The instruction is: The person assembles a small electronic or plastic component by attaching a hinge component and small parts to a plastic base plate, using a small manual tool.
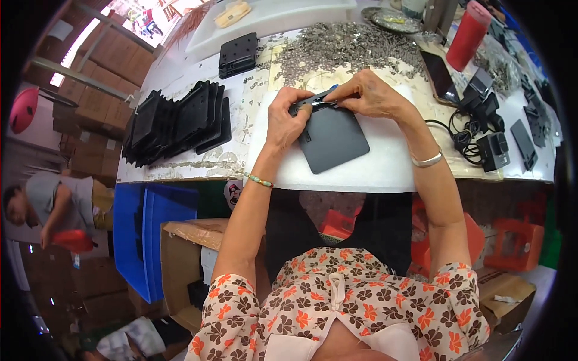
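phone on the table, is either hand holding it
No, the left hand grips the grey plate, the right hand is at its far edge, and the phone lies apart.

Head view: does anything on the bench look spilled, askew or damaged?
Small metal pieces lie loose across the tabletop, like a spill, though perhaps deliberately. Its surface looks patchy and worn near the front edge. The black pieces at left lean unevenly. The dark plate in the hands shows no obvious damage.

On the white table: black plates; small metal parts; phone; white sheet.
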### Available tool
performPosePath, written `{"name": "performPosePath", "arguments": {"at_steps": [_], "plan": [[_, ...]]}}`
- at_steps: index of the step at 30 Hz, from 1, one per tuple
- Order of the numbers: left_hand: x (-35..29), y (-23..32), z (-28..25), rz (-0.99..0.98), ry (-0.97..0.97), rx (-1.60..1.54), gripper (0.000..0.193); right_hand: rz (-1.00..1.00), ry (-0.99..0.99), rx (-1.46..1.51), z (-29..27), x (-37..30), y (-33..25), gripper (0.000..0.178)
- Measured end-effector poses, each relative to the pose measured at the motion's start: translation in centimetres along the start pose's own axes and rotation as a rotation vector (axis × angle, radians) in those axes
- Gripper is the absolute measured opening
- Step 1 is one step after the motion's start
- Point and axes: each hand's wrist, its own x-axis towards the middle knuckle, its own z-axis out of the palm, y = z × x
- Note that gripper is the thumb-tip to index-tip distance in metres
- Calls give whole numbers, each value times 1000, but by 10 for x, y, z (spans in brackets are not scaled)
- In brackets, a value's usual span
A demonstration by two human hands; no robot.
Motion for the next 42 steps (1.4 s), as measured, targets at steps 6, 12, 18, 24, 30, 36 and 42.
{"name": "performPosePath", "arguments": {"at_steps": [6, 12, 18, 24, 30, 36, 42], "plan": [[-1, -2, -4, -101, -54, -9, 22, -31, 21, -144, 5, 2, 4, 33], [0, -4, -4, -90, -56, -5, 21, -69, 52, -175, 6, 2, 5, 32], [1, -2, 1, -102, -49, -37, 18, -74, 32, -196, 4, 1, 6, 33], [-1, -4, -1, -142, -77, -44, 20, -109, 45, -190, 6, 3, 9, 34], [-1, -5, 0, -121, -44, -45, 18, -74, 27, -208, 2, 2, 3, 34], [-1, -4, -1, -123, -79, -33, 21, -114, 47, -227, 7, 2, 12, 34], [-3, -1, -2, -83, -71, 5, 18, -69, -17, -294, 7, 3, -4, 36]]}}
